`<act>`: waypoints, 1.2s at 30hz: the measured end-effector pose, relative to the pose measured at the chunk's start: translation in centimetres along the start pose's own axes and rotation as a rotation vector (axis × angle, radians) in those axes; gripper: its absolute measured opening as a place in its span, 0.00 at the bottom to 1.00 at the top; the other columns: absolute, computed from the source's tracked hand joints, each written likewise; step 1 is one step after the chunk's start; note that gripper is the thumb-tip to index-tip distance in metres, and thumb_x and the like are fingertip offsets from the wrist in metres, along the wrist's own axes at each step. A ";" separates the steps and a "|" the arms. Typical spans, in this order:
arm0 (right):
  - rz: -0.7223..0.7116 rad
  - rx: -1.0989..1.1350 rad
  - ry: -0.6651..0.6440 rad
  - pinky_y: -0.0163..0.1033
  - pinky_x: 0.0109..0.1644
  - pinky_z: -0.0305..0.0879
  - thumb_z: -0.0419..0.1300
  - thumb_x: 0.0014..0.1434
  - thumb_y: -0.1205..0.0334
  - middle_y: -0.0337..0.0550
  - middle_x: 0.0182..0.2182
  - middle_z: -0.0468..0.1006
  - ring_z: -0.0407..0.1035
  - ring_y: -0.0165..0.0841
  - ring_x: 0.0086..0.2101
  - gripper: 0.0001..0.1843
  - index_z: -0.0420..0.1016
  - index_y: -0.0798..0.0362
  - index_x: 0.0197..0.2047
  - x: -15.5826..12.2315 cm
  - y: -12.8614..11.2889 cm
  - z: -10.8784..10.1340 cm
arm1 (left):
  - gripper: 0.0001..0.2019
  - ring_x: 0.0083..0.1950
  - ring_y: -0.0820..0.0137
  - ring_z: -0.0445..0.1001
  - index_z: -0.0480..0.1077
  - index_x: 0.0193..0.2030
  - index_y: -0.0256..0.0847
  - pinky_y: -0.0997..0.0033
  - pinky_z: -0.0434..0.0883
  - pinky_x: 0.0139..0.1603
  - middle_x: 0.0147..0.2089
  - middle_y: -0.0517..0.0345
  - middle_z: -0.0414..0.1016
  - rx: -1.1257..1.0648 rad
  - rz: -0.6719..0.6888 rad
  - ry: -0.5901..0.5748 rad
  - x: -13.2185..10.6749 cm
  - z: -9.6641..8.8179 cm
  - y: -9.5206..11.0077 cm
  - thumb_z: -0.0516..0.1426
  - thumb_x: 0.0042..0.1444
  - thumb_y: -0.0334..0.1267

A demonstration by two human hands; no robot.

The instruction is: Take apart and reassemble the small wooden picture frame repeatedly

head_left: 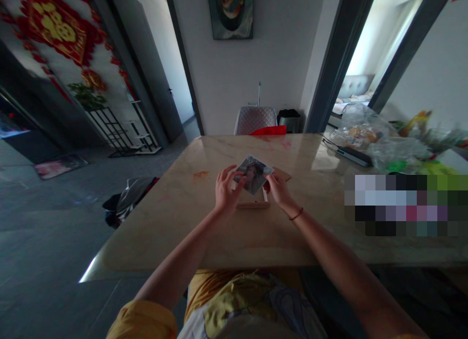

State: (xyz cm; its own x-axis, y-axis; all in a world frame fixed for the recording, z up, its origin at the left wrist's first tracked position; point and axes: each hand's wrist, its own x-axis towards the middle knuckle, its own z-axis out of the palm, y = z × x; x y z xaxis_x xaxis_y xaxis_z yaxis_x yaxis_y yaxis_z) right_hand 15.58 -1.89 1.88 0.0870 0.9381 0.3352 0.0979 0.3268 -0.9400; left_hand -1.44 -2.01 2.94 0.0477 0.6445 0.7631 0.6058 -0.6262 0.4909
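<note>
A photo print [253,172] is held tilted between my two hands, above the table. My left hand [226,190] has it by its left edge, with the thumb over the front. At the print's right corner, my right hand [279,189] pinches it between thumb and fingers. Directly underneath lies a shallow, light-edged rectangular frame [252,205], partly hidden by the print and my left hand. A flat brown board [282,173] rests just beyond my right hand, its near part covered.
The marble-look table [175,232] has orange marks [200,175] at left. On its right side are a dark elongated device [354,156] with a cable, plastic bags [398,151] and a blurred-out patch. A quilted chair [256,119] stands at the far edge; a bag [133,197] sits on the floor at left.
</note>
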 end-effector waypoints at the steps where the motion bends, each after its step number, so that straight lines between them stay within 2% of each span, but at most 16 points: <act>1: 0.007 0.002 -0.013 0.34 0.21 0.50 0.49 0.53 0.53 0.35 0.10 0.59 0.55 0.26 0.15 0.21 0.58 0.51 0.12 0.2 0.0 -0.3 | 0.10 0.54 0.63 0.69 0.73 0.40 0.42 0.58 0.64 0.55 0.51 0.51 0.72 -0.073 -0.103 0.048 0.2 0.1 -0.5 0.56 0.56 0.44; 3: 0.036 -0.006 -0.032 0.34 0.21 0.51 0.49 0.52 0.55 0.35 0.10 0.59 0.55 0.26 0.15 0.20 0.57 0.51 0.12 0.5 0.2 -0.8 | 0.14 0.45 0.66 0.73 0.72 0.43 0.39 0.63 0.68 0.48 0.43 0.50 0.75 -0.318 -0.327 0.021 0.6 0.4 -1.4 0.56 0.55 0.46; 5: 0.070 -0.013 -0.049 0.34 0.21 0.51 0.50 0.51 0.55 0.34 0.10 0.59 0.55 0.27 0.15 0.18 0.57 0.50 0.13 0.8 0.5 -1.2 | 0.18 0.37 0.69 0.74 0.72 0.43 0.36 0.68 0.69 0.40 0.37 0.52 0.76 -0.543 -0.524 -0.085 0.8 0.6 -2.2 0.57 0.53 0.49; 8: 0.102 -0.035 -0.067 0.34 0.21 0.50 0.51 0.50 0.54 0.34 0.10 0.59 0.55 0.27 0.15 0.18 0.57 0.50 0.13 1.4 1.3 -1.5 | 0.21 0.32 0.72 0.73 0.73 0.44 0.35 0.71 0.68 0.37 0.34 0.55 0.77 -0.711 -0.659 -0.210 0.8 0.6 -2.6 0.62 0.46 0.48; 12: 0.058 -0.081 -0.048 0.34 0.22 0.51 0.52 0.49 0.52 0.33 0.11 0.58 0.55 0.27 0.16 0.18 0.56 0.50 0.13 2.2 2.4 -1.9 | 0.22 0.32 0.74 0.73 0.73 0.45 0.35 0.74 0.67 0.36 0.31 0.58 0.77 -0.737 -0.692 -0.259 0.7 0.3 -2.3 0.64 0.42 0.42; 16: 0.049 -0.080 0.001 0.34 0.23 0.52 0.54 0.47 0.52 0.32 0.14 0.58 0.56 0.27 0.18 0.16 0.55 0.50 0.16 2.7 3.2 -2.1 | 0.19 0.32 0.74 0.74 0.73 0.46 0.35 0.75 0.67 0.35 0.31 0.57 0.78 -0.674 -0.732 -0.293 0.7 0.3 -2.3 0.63 0.44 0.35; 19: 0.055 -0.089 -0.035 0.34 0.25 0.54 0.56 0.48 0.50 0.34 0.16 0.61 0.59 0.28 0.20 0.16 0.58 0.50 0.19 2.8 3.5 -2.0 | 0.15 0.32 0.73 0.74 0.74 0.44 0.36 0.74 0.68 0.36 0.31 0.57 0.79 -0.588 -0.778 -0.317 0.9 0.1 -2.5 0.61 0.46 0.33; 22: 0.059 -0.057 -0.068 0.35 0.28 0.59 0.59 0.47 0.50 0.38 0.23 0.68 0.64 0.30 0.25 0.13 0.64 0.50 0.28 2.8 4.0 -1.8 | 0.12 0.32 0.73 0.75 0.75 0.41 0.37 0.74 0.68 0.36 0.29 0.58 0.79 -0.510 -0.798 -0.324 1.1 -0.1 -2.7 0.61 0.47 0.30; 24: 0.066 -0.033 -0.063 0.36 0.32 0.62 0.60 0.47 0.52 0.41 0.27 0.71 0.66 0.32 0.28 0.16 0.66 0.51 0.37 2.9 4.5 -1.7 | 0.10 0.31 0.73 0.74 0.75 0.38 0.36 0.74 0.69 0.36 0.27 0.59 0.78 -0.500 -0.801 -0.319 1.2 0.0 -2.8 0.60 0.46 0.27; 27: 0.013 -0.059 -0.080 0.38 0.35 0.63 0.59 0.50 0.55 0.38 0.26 0.69 0.66 0.32 0.28 0.24 0.64 0.52 0.50 3.0 5.2 -1.8 | 0.09 0.28 0.74 0.74 0.74 0.35 0.35 0.74 0.69 0.37 0.24 0.61 0.76 -0.514 -0.803 -0.319 1.1 0.3 -3.3 0.61 0.45 0.25; 29: -0.036 -0.103 -0.121 0.39 0.35 0.62 0.58 0.52 0.56 0.35 0.24 0.67 0.65 0.32 0.27 0.27 0.62 0.52 0.54 3.0 5.4 -2.0 | 0.09 0.28 0.74 0.74 0.73 0.34 0.36 0.74 0.69 0.37 0.24 0.61 0.76 -0.514 -0.796 -0.328 0.9 0.6 -3.7 0.61 0.44 0.25; 33: -0.049 -0.167 -0.208 0.37 0.33 0.61 0.57 0.54 0.57 0.33 0.22 0.65 0.63 0.31 0.25 0.23 0.64 0.51 0.53 2.9 5.3 -2.4 | 0.09 0.28 0.73 0.74 0.72 0.34 0.36 0.73 0.69 0.37 0.24 0.60 0.76 -0.490 -0.787 -0.361 0.7 0.9 -4.3 0.61 0.44 0.25; 36: -0.045 -0.175 -0.225 0.35 0.31 0.59 0.57 0.54 0.58 0.33 0.21 0.65 0.62 0.30 0.24 0.20 0.65 0.52 0.51 3.0 5.0 -2.5 | 0.08 0.29 0.74 0.73 0.72 0.33 0.36 0.74 0.68 0.36 0.26 0.59 0.76 -0.443 -0.756 -0.372 0.7 0.9 -4.6 0.60 0.44 0.26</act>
State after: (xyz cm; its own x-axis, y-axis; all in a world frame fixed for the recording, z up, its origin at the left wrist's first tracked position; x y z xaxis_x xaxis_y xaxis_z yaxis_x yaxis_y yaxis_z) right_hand 18.84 2.23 -1.69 -0.1416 0.9315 0.3351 0.2682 0.3619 -0.8928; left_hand -3.46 1.72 0.81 0.0623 0.9975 0.0332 0.2276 -0.0466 0.9727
